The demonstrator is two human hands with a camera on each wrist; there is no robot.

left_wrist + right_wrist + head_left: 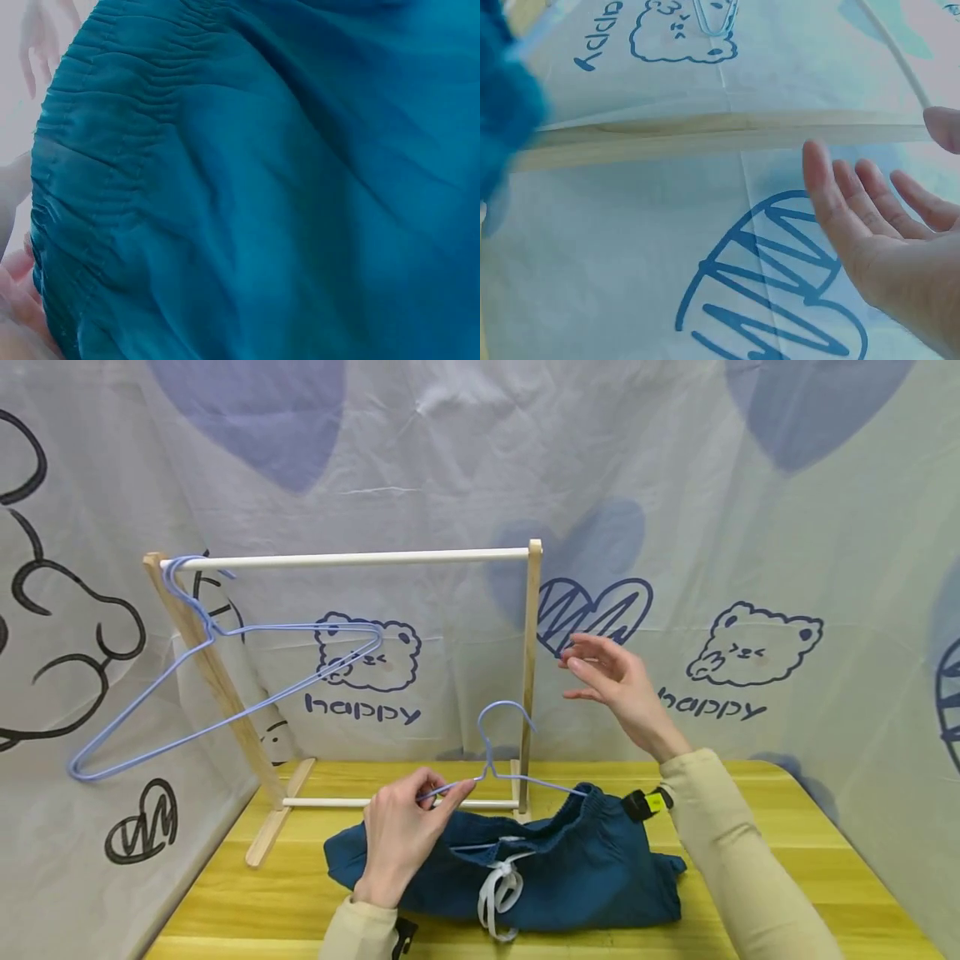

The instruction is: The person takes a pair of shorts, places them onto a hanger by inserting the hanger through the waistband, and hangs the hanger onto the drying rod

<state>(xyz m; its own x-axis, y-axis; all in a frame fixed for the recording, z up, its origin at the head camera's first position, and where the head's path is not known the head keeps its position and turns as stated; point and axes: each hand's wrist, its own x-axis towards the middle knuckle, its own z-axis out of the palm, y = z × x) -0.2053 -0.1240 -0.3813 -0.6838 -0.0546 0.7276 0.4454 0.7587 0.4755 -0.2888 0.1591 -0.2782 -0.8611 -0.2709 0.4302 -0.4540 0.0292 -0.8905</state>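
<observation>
My left hand (405, 827) pinches the left arm of a thin light-blue clothes hanger (488, 756) between thumb and fingers. The hanger's hook points up, and the end of its right arm runs into the waist of dark blue pants (600, 885). These lie bunched on the table, with a gathered elastic waistband and a white drawstring (498, 897) tied in a bow. In the left wrist view the pants (262, 195) cover most of the picture. My right hand (609, 681) is raised in the air beyond them, fingers loosely bent and holding nothing.
Behind the pants stands a rack with wooden posts (530, 677) and a white top rail (352, 559). Light-blue hangers (300, 627) hang at the rail's left end. The wooden table (780, 843) backs onto a printed cloth (450, 460).
</observation>
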